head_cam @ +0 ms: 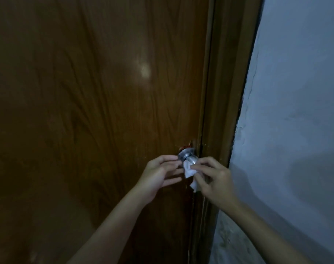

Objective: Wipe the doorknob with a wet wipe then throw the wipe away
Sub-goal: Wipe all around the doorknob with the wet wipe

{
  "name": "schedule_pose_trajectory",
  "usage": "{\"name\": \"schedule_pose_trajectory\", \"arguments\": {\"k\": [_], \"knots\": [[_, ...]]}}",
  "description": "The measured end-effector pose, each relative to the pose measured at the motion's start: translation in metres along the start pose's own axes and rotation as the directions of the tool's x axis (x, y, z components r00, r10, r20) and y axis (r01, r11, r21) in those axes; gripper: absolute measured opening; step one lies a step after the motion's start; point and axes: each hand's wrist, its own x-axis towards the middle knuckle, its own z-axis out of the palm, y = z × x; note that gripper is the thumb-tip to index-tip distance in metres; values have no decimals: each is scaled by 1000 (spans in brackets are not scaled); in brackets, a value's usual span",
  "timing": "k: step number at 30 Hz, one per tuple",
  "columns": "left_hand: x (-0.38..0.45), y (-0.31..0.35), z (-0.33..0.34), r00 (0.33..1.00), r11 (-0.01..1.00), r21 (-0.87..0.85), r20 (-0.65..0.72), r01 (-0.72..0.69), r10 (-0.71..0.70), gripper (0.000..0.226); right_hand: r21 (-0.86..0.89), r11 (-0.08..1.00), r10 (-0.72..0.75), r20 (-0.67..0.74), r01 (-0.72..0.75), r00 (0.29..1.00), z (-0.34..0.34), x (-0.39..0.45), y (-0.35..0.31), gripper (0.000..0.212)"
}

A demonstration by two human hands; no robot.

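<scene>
A silver metal doorknob (188, 157) sticks out of a brown wooden door (97, 103) near its right edge. A crumpled white wet wipe (190, 173) is pressed against the knob's underside and hangs below it. My right hand (212, 178) pinches the wipe, its fingers closed on it right at the knob. Just left of the knob, my left hand (160, 174) has its fingers apart and curved, with the fingertips by the knob's base plate; it holds nothing that I can see.
The door is closed against a brown wooden frame (225, 92). To the right of the frame runs a rough pale blue-grey wall (295, 111). The light is dim.
</scene>
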Motion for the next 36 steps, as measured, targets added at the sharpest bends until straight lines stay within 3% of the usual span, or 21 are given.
{"name": "schedule_pose_trajectory", "arguments": {"k": [4,7,9,12,16,23,28,36], "knots": [[20,-9,3,989,954,281,-72,-103,128,36,4,974,226,-123,-227,966,-8,13,33,15],[32,-15,3,968,842,503,-41,-194,248,53,-33,979,201,-58,-203,978,-5,27,45,19],[39,-17,4,961,798,560,-14,-222,277,59,-52,988,150,59,-147,987,1,34,47,27],[47,-20,7,960,745,619,55,-249,275,62,-80,996,63,216,-47,974,12,30,51,47],[53,-27,11,955,682,677,114,-275,272,67,-68,998,23,154,-12,988,20,9,64,58],[55,-33,11,941,565,766,158,-308,298,76,-59,991,116,-18,-117,993,13,23,60,33],[57,-36,9,935,559,763,164,-323,316,72,-53,997,68,121,-62,990,29,14,51,46],[57,-32,9,937,517,795,181,-319,300,73,-1,990,143,-86,-144,986,6,7,56,28]]}}
